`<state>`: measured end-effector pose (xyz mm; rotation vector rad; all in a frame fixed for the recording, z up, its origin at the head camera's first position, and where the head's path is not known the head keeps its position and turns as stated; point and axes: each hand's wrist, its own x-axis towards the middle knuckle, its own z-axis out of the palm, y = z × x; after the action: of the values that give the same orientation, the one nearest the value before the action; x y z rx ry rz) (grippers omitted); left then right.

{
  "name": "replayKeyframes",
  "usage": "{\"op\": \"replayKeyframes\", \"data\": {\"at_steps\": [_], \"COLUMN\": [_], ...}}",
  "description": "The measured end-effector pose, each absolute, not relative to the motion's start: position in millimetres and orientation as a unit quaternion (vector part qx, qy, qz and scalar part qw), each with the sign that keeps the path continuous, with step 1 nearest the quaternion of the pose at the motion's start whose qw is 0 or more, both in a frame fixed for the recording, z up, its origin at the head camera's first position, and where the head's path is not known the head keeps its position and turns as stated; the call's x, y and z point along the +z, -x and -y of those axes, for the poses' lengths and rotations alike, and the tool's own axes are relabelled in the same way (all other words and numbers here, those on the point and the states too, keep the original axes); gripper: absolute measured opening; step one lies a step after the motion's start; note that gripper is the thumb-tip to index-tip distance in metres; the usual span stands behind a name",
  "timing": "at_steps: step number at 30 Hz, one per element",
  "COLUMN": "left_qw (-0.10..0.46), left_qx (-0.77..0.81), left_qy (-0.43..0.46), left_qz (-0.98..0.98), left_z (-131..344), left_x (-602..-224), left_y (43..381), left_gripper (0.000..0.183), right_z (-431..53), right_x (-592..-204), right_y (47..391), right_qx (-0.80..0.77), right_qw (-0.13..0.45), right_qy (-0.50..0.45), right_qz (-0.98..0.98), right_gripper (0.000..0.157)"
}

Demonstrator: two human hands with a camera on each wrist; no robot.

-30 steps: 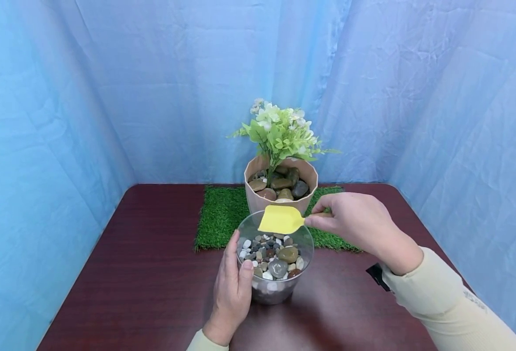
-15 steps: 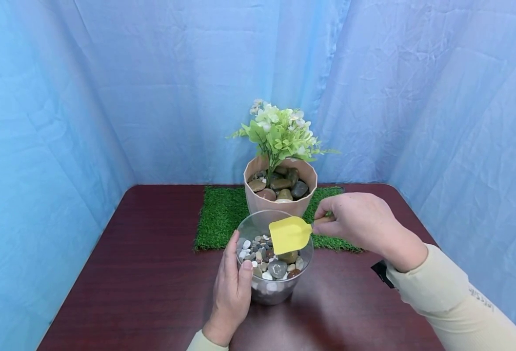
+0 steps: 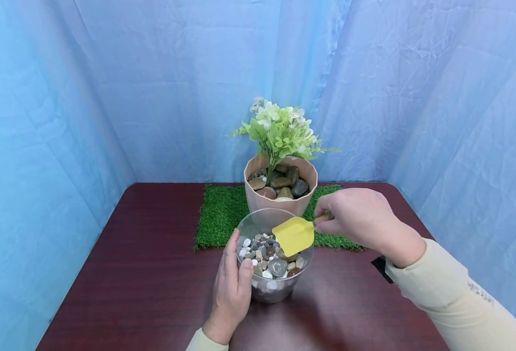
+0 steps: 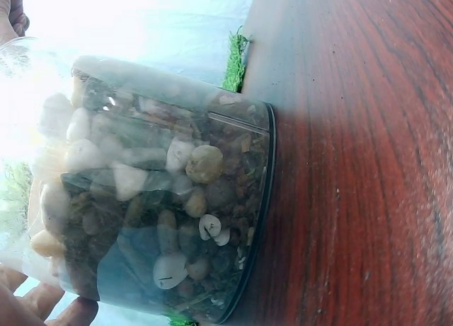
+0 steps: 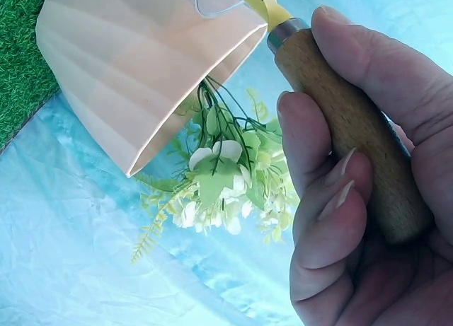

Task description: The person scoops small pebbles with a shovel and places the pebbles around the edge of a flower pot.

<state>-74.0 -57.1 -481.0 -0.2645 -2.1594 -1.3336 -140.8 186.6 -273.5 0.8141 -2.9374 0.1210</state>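
My right hand grips the wooden handle of a small yellow shovel; its fingers and thumb wrap the handle in the right wrist view. The flat blade points left, tilted over the right side of a clear container, and hides some stones there. Around the container's left side my left hand holds it, thumb at the front rim. Inside lie mixed pebbles, white, grey and brown, with a larger grey stone near the front. The left wrist view shows stones through the clear wall.
Just behind the container, a pinkish flower pot stands on a green turf mat. It holds large stones and an upright plant with white flowers. Dark red table surrounds them, with blue curtains behind and at both sides.
The shovel has moved right and down from above the container's back rim to its right side, and its blade has tilted. My left hand and the container have stayed in place.
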Motion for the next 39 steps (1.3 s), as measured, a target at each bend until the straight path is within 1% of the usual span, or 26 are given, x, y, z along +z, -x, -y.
{"op": "replayKeyframes", "data": {"at_steps": [5,15,21,35,39], "left_qw": [0.289,0.277,0.275,0.276,0.276], "left_qx": [-0.499,-0.504,-0.506,-0.504,-0.504], "left_qy": [0.097,0.092,0.090,0.094,0.095], "left_qz": [0.811,0.813,0.812,0.813,0.813], "left_z": [57.4,57.6,57.5,57.6,57.8], "left_x": [-480.9,-481.1,-480.5,-480.7,-480.9], "left_y": [73.7,73.0,73.0,73.1,73.3], "left_gripper": [0.069,0.068,0.067,0.065,0.065], "right_z": [-183.2,-177.8,-177.1,-177.2,-176.8], "right_x": [-275.8,-282.9,-286.1,-287.3,-288.9], "right_y": [141.4,142.8,144.2,145.9,146.9], "right_qx": [0.036,0.029,0.029,0.039,0.046], "right_qw": [0.041,0.036,0.043,0.028,0.026], "right_qy": [-0.277,-0.292,-0.300,-0.300,-0.301], "right_qz": [0.959,0.955,0.952,0.953,0.952], "right_gripper": [0.032,0.043,0.049,0.050,0.047]}}
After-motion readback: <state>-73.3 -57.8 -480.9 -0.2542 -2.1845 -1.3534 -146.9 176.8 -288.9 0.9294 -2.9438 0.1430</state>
